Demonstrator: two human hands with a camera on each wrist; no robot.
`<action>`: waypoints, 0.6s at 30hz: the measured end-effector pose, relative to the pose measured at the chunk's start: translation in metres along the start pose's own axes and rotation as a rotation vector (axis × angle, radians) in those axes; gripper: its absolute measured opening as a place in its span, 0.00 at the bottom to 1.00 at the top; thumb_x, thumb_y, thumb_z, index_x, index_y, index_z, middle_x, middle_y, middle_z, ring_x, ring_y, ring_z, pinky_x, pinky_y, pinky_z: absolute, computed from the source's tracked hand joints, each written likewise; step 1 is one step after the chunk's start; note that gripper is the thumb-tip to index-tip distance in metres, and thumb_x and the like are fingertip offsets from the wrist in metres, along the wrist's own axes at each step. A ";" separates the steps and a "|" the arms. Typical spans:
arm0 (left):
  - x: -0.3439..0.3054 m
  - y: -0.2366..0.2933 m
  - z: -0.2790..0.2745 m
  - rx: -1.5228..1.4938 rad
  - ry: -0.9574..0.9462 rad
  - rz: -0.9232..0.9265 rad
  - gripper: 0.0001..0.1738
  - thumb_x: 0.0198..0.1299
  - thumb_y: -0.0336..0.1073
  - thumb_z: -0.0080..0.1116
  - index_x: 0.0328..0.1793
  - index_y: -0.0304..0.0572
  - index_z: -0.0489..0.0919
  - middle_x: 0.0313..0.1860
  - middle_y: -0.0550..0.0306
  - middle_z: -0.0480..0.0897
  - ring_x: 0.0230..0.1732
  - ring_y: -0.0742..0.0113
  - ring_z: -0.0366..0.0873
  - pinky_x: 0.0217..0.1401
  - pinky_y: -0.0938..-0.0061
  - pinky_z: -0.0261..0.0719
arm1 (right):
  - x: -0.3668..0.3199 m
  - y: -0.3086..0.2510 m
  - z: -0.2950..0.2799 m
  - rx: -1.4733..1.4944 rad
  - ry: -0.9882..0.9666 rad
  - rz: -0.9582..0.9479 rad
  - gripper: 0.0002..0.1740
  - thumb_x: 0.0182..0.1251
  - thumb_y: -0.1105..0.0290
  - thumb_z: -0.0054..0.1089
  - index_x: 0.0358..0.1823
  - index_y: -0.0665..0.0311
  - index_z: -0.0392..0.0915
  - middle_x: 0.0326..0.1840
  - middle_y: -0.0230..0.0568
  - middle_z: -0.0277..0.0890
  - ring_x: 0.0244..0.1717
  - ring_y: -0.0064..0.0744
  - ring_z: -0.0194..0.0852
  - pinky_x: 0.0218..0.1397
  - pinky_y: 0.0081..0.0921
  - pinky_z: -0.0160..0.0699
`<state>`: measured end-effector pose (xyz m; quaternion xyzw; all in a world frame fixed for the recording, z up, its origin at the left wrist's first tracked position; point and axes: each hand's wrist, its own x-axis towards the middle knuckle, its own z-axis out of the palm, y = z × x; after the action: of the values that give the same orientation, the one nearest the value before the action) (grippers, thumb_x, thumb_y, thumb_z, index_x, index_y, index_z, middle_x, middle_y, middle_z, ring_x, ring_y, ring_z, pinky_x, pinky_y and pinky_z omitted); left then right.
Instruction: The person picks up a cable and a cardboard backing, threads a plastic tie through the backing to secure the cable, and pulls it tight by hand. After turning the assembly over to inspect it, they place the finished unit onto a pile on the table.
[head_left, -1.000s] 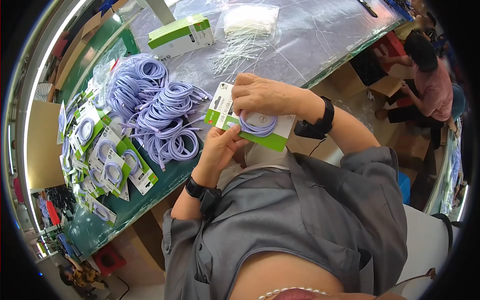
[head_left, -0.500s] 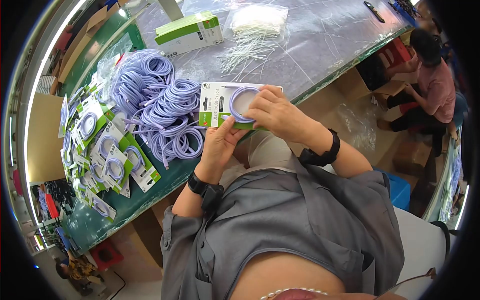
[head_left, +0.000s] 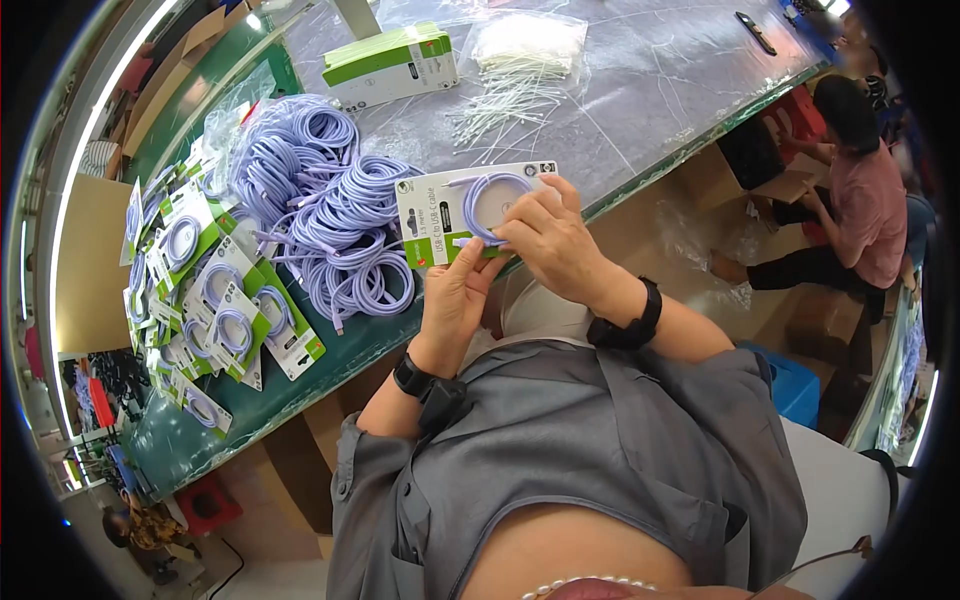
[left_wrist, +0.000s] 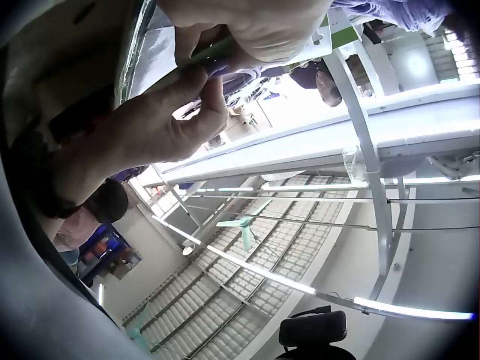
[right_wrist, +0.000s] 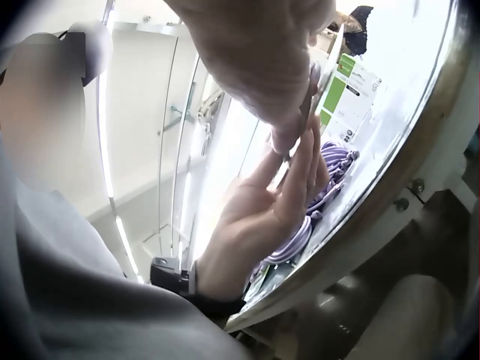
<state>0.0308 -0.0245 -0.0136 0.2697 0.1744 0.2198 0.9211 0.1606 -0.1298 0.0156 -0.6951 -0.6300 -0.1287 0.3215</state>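
Note:
A white and green cable card [head_left: 425, 205], printed "USB-C to USB-C cable", is held up in front of the person's body, near the table edge. A coiled lilac USB-C cable [head_left: 468, 208] lies against its front. The left hand [head_left: 458, 300] pinches the card's lower edge, its thumb on the front by a cable plug and its fingers behind. From the right, the right hand [head_left: 556, 240] grips the coil's lower right side over the card, fingers bent. In the left wrist view, the right hand [left_wrist: 176, 120] has thumb and finger brought together at the card's edge.
Left of the hands lie a heap of lilac cables [head_left: 340, 215] and a pile of carded cables [head_left: 215, 310]. Farther back are a stack of cards [head_left: 390, 75] and a bag of white ties [head_left: 525, 50]. Another person [head_left: 860, 190] sits at right.
The card has turned from a slant to nearly level, and the coil shows more fully. The right hand has gone from above the coil to its right side. The left hand keeps its pinch.

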 end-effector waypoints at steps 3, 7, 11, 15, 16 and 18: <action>-0.002 0.008 0.000 0.059 0.015 -0.017 0.16 0.65 0.25 0.49 0.59 0.35 0.70 0.53 0.51 0.78 0.51 0.59 0.79 0.57 0.59 0.80 | -0.005 0.005 0.005 -0.018 0.015 0.007 0.06 0.50 0.72 0.63 0.32 0.57 0.77 0.33 0.31 0.69 0.43 0.31 0.68 0.69 0.44 0.51; -0.004 0.011 -0.003 0.350 0.101 0.025 0.18 0.64 0.25 0.52 0.60 0.35 0.68 0.50 0.54 0.78 0.50 0.61 0.79 0.53 0.63 0.82 | -0.003 0.004 0.002 -0.045 -0.001 -0.021 0.06 0.50 0.71 0.62 0.31 0.56 0.76 0.33 0.31 0.70 0.43 0.32 0.69 0.68 0.43 0.51; -0.011 0.016 -0.016 0.367 0.193 0.108 0.19 0.64 0.24 0.51 0.61 0.38 0.68 0.52 0.53 0.77 0.49 0.62 0.79 0.52 0.64 0.82 | 0.015 0.022 -0.005 0.149 0.119 0.069 0.06 0.49 0.73 0.63 0.30 0.57 0.76 0.34 0.35 0.72 0.42 0.38 0.70 0.60 0.41 0.59; -0.018 0.034 -0.034 0.264 0.237 0.200 0.19 0.64 0.24 0.50 0.62 0.39 0.68 0.54 0.53 0.77 0.51 0.61 0.80 0.53 0.64 0.83 | 0.013 0.109 0.013 0.214 0.115 0.354 0.06 0.52 0.75 0.61 0.32 0.61 0.76 0.34 0.41 0.73 0.42 0.43 0.70 0.46 0.36 0.69; -0.019 0.039 -0.039 0.229 0.260 0.240 0.19 0.65 0.24 0.49 0.62 0.39 0.68 0.55 0.53 0.77 0.51 0.61 0.79 0.53 0.64 0.83 | 0.015 0.120 0.013 0.170 0.054 0.367 0.05 0.53 0.76 0.60 0.32 0.61 0.76 0.34 0.40 0.74 0.41 0.44 0.70 0.44 0.35 0.70; -0.019 0.043 -0.044 0.195 0.281 0.276 0.19 0.65 0.24 0.49 0.63 0.40 0.68 0.55 0.54 0.77 0.52 0.61 0.79 0.54 0.63 0.83 | 0.016 0.132 0.021 0.106 0.036 0.272 0.04 0.54 0.75 0.59 0.32 0.61 0.77 0.34 0.39 0.74 0.40 0.42 0.70 0.44 0.34 0.69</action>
<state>-0.0174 0.0171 -0.0197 0.3454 0.2828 0.3616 0.8185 0.2848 -0.1042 -0.0280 -0.7537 -0.5301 -0.0631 0.3834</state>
